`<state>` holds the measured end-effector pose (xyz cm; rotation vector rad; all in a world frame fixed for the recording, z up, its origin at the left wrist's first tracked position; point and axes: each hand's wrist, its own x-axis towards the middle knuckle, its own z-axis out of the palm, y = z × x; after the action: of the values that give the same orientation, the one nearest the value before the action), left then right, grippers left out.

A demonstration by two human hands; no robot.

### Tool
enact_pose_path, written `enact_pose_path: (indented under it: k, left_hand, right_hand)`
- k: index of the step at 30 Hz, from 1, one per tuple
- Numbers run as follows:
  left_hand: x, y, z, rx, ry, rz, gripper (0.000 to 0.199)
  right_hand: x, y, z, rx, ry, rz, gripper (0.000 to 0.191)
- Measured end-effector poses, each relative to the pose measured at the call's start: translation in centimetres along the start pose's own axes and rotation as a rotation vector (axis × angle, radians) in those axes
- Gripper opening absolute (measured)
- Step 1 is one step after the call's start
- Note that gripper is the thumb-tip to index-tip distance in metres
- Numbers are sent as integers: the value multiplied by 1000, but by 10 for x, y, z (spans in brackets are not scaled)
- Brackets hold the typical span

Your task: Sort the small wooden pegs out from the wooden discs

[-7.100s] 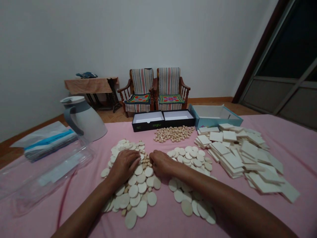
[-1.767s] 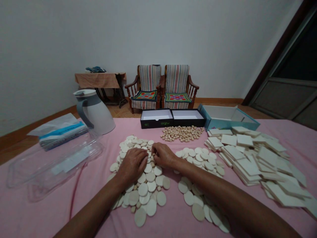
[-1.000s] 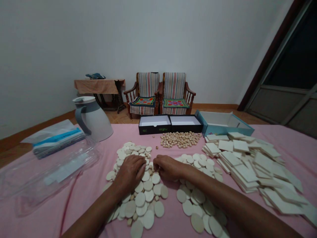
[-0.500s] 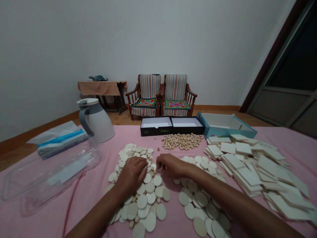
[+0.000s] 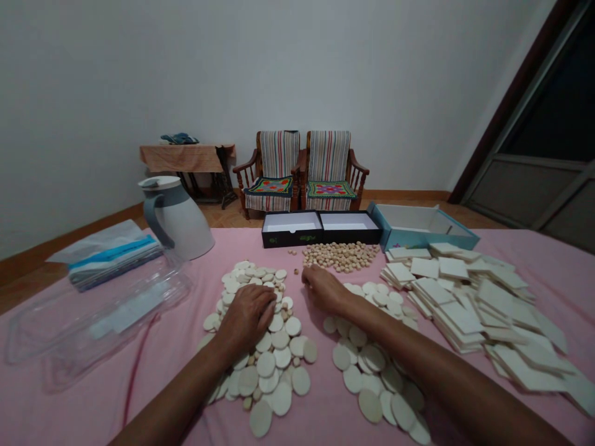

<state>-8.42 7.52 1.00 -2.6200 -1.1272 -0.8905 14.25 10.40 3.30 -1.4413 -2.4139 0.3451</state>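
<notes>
My left hand [image 5: 248,314] lies on a mixed pile of pale round wooden discs [image 5: 266,364], its fingers stretched over the discs and the thumb a little apart. Small wooden beads [image 5: 285,314] are scattered among these discs. My right hand [image 5: 324,288] is over the cloth at the near edge of a heap of small wooden beads [image 5: 341,256]. Its fingers are curled in and closed; whatever they hold, if anything, is hidden. Under and beside the right forearm spreads a second pile of wooden discs [image 5: 367,371]. A single bead [image 5: 296,271] sits left of my right hand.
Stacks of square wooden pieces [image 5: 465,316] cover the right side of the pink cloth [image 5: 153,347]. Behind the beads stand an open black box [image 5: 292,237] and a light blue box [image 5: 430,240]. A grey-white jug [image 5: 186,223], a tissue pack [image 5: 116,260] and clear plastic packaging [image 5: 106,322] are left.
My right hand has moved from the edge of the left disc pile up and away toward the bead heap. More loose beads lie left of the heap. The left hand stays on its pile.
</notes>
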Motion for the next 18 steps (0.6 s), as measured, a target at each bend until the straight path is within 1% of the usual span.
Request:
enact_pose_path:
  k: [1,2,3,7,10,14,16,18]
  left_hand:
    - [0,0,0,0,-1,2,21]
    - [1,0,0,-3,-2,3,21]
    - [1,1,-1,-6,-3,2,20]
    - [1,0,0,-10,-5,-9,20]
    - [0,-1,0,-8,-5,-1,20]
    - [0,-1,1,-11,-4,-4,19]
    - [0,-1,1,-14,-9,-7,19]
    - [0,-1,1,-14,-15,-11,19]
  right_hand:
    - [2,1,-3,10,79,15,26]
    - [3,2,-4,32,126,12,28]
    - [4,1,-4,63,129,-8,28]
    - [7,-13,7,161,-37,-79,19]
    - [10,-27,18,163,-123,-40,20]
    - [12,-37,22,116,-151,11,17]
    - [12,-36,20,116,-147,17,17]
    - [13,-29,17,109,-136,39,16]
